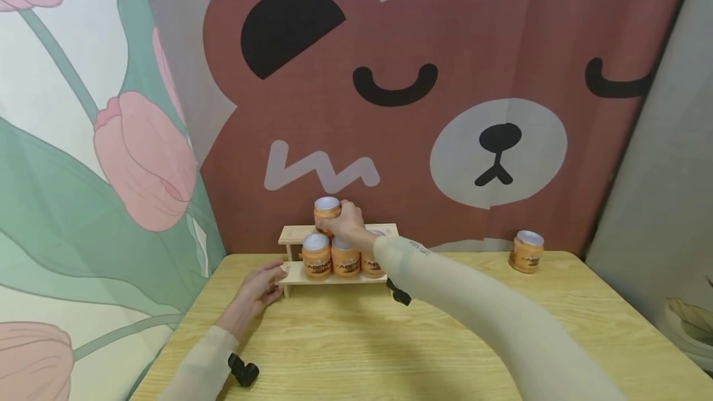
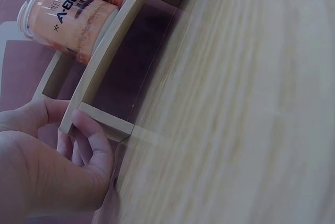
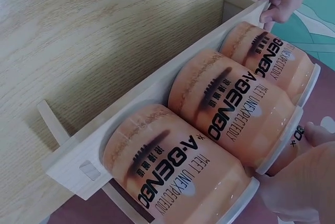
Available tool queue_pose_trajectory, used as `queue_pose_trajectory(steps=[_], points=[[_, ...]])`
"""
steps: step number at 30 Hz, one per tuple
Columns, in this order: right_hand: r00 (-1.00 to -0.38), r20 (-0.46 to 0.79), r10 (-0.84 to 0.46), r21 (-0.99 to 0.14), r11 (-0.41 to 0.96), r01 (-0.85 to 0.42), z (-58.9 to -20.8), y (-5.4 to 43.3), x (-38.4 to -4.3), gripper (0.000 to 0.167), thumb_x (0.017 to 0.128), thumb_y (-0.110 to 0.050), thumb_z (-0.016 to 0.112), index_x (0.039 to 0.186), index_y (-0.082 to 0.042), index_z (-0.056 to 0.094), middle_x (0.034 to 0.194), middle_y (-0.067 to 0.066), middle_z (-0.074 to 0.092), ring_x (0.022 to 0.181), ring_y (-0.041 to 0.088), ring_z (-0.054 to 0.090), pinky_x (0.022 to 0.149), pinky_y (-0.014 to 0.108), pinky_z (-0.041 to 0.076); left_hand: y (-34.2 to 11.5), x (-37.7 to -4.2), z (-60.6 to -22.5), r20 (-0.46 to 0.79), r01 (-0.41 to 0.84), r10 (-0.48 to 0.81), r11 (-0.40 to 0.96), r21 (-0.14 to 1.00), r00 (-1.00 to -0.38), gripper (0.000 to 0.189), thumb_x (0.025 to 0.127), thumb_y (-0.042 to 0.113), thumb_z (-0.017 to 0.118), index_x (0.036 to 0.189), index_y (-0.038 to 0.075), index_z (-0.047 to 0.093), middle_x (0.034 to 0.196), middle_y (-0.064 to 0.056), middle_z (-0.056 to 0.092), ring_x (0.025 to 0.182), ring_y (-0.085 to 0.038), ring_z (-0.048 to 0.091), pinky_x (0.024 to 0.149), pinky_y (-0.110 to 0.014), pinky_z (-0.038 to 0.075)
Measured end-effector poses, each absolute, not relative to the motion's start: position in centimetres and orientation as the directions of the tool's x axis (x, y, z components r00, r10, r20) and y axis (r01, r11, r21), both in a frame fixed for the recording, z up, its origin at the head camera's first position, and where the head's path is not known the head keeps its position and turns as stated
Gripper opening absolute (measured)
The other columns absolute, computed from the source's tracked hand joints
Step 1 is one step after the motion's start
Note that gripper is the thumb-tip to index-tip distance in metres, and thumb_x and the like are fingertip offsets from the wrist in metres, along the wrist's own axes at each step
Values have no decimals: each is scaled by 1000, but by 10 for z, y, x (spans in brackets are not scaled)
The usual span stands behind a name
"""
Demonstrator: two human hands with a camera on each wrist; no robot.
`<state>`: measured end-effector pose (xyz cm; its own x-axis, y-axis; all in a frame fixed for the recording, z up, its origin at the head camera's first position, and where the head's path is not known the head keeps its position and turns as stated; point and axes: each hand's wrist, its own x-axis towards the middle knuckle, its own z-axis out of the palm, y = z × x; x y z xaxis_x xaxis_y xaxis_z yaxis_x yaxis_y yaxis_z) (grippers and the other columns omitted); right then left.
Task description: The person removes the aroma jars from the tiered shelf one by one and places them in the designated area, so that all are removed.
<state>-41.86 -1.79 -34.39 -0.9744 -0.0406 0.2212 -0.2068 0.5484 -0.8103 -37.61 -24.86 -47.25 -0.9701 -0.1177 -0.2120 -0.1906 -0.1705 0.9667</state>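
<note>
A small two-tier wooden rack (image 1: 295,273) stands at the back of the table. Three orange jars (image 1: 317,260) with pale lids line its lower tier. My left hand (image 1: 257,289) grips the left end of that tier; in the left wrist view, thumb and fingers (image 2: 97,140) close around the board's end. Over the upper tier, my right hand (image 1: 348,223) holds another orange jar (image 1: 326,208) upright by its side. Whether this jar's base touches the board is hidden behind the front row. In the right wrist view the front jars (image 3: 235,109) partly cover it.
One more orange jar (image 1: 526,252) stands by itself at the table's back right. The wooden table (image 1: 345,339) ends at a curtain (image 1: 462,228) with a bear print. A leafy plant (image 1: 693,320) is low at the right edge.
</note>
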Motion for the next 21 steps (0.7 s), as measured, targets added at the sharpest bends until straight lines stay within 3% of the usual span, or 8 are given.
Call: queue_pose_trajectory(steps=[21], points=[[-947,318,-33,-793,539,-285,-327,37,-405,59,85,-22,85,133,3,59,115,14,68,109,29,65,90,41,54,-245,-371,-476,-168,-147,-132,-158,976,-977,60,92,5,66,149,1,48,120,-13,57,75,-12,52,67,-22,52]])
